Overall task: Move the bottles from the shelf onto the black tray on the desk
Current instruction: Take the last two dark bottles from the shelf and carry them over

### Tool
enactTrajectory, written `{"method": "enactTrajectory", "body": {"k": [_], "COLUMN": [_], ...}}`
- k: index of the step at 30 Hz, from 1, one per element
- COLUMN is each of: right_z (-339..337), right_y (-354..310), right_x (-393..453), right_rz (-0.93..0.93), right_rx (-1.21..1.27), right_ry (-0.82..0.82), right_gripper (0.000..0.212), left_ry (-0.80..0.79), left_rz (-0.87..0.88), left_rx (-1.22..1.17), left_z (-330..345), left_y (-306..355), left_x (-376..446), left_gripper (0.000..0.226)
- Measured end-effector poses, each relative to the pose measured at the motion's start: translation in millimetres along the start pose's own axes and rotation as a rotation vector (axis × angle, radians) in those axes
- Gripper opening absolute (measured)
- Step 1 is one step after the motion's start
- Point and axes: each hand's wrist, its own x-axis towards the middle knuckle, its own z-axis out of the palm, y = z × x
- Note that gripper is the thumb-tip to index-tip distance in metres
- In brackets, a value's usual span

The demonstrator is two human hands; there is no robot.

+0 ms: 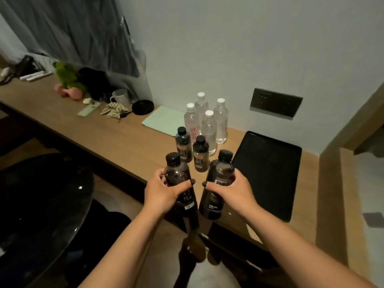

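Both hands are busy at once: the left hand [161, 191] is wrapped around the middle of one dark bottle [179, 183], and the right hand [232, 191] is wrapped around a second dark bottle [216, 183], thumbs across the near faces and fingers curled behind. Each bottle is held upright by its body, cap up, over the near edge of the desk [116, 140], which looks like a carrying grip chosen so two can travel in one trip. To the right lies the black tray [268, 173], flat on the desk with nothing on it, so no bottle has reached its goal yet. Beyond the hands, two more small dark bottles [192, 150] stand on the desk surface, and farther still a cluster of four clear bottles [207, 121] with white caps stands near the wall. My judgement is that the held pair should swing right and go down at the tray's far side, leaving the near part free for the rest.
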Motion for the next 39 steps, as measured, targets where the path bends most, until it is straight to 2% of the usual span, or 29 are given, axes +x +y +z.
{"method": "enactTrajectory", "body": {"k": [4, 12, 18, 25, 30, 34, 37, 39], "right_z": [35, 116, 152, 163, 155, 126, 89, 63], "right_y": [-9, -15, -2, 8, 8, -1, -17, -29], "right_x": [41, 100, 122, 119, 123, 121, 118, 121], "right_rz": [-0.022, 0.132, 0.223, 0.231, 0.28, 0.386, 0.487, 0.504], "right_rx": [-0.108, -0.236, -0.198, -0.181, -0.151, -0.144, -0.104, -0.096], "right_ry": [0.07, 0.363, 0.528, 0.562, 0.465, 0.223, -0.005, -0.052], "right_gripper": [0.053, 0.051, 0.054, 0.055, 0.061, 0.072, 0.082, 0.076], "left_ry": [-0.107, -0.339, -0.495, -0.609, -0.671, -0.721, -0.631, -0.539], "left_rz": [0.042, 0.078, 0.057, 0.182, 0.188, 0.118, 0.061, 0.109], "left_rx": [0.069, 0.297, 0.222, 0.243, 0.306, 0.311, 0.263, 0.2], "left_z": [-14, -29, -26, -28, -29, -36, -45, -49], "left_y": [0, -16, -33, -33, -34, -26, -4, 17], "left_x": [71, 192, 233, 243, 246, 250, 248, 244], "left_gripper": [0.05, 0.064, 0.061, 0.057, 0.062, 0.066, 0.072, 0.069]}}
